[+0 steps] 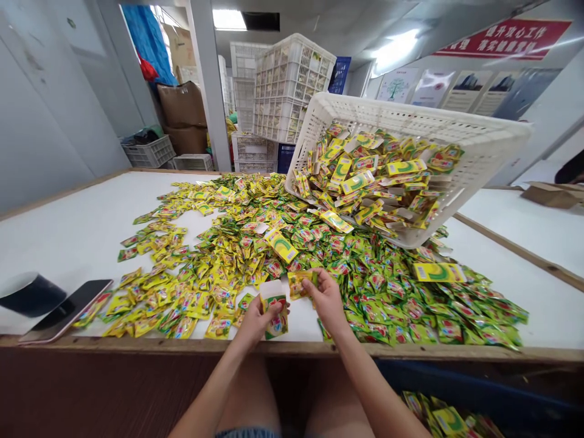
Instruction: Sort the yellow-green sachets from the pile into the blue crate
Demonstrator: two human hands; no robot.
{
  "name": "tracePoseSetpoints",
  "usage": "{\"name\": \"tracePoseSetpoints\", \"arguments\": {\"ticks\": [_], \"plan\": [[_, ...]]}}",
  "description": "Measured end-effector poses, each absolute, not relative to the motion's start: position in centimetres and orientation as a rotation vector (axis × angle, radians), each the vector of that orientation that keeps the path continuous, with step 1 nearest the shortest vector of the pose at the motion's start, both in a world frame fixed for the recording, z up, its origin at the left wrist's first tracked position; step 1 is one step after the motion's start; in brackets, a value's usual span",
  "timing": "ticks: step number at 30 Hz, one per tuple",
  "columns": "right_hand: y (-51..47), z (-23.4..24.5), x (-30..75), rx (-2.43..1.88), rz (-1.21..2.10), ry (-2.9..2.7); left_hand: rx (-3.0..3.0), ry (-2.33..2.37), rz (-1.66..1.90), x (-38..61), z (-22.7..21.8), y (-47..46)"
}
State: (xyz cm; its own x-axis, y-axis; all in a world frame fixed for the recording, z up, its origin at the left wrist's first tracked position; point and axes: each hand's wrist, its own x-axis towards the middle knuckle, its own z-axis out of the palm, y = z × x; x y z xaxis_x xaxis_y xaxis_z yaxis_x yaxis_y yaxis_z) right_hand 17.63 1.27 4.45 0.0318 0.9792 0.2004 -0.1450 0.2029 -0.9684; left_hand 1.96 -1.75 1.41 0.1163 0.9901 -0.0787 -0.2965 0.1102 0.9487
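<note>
Near the table's front edge, my left hand grips a small green and white carton with its top flap raised. Just to the right, my right hand pinches a yellow sachet between thumb and fingers. The sachet is apart from the carton, slightly above and right of it. Yellow sachets lie heaped to the left and beyond my hands. Green sachets are piled on the right. A yellow carton rests on the heap just beyond my hands.
A tilted white basket full of cartons opens toward me. On the left lie a phone and a dark cup. Stacked white crates stand behind the table. Below the right edge is a blue bin holding cartons.
</note>
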Motion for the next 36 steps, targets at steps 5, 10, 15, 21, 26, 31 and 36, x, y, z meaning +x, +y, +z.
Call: {"name": "tracePoseSetpoints", "arguments": {"ticks": [5, 10, 15, 21, 26, 31, 36], "plan": [[1.7, 7.5, 17.8, -1.083, 0.723, -1.703, 1.159, 0.965, 1.226, 3.8, 0.7, -0.3], [2.0, 6.9, 17.8, -1.116, 0.425, -2.107, 1.208, 0.974, 1.175, 4.3, 0.3, -0.7], [1.8, 6.6, 17.5, -1.054, 0.31, -2.189, 1.198, 0.996, 1.206, 4.2, 0.3, -0.8], [1.4, 6.5, 17.8, -1.161, 0.424, -2.185, 1.165, 1.007, 1.201, 4.1, -0.3, -0.6], [1.2, 7.1, 17.6, -1.244, 0.404, -2.287, 1.17, 0.963, 1.219, 4.3, -0.6, -0.7], [1.7, 7.7, 17.2, -1.292, 0.523, -2.369, 1.115, 0.931, 1.122, 4.2, -0.4, -0.8], [2.1, 6.9, 16.8, -1.298, 0.431, -2.434, 1.096, 0.966, 1.152, 4.1, -0.7, -0.7]]}}
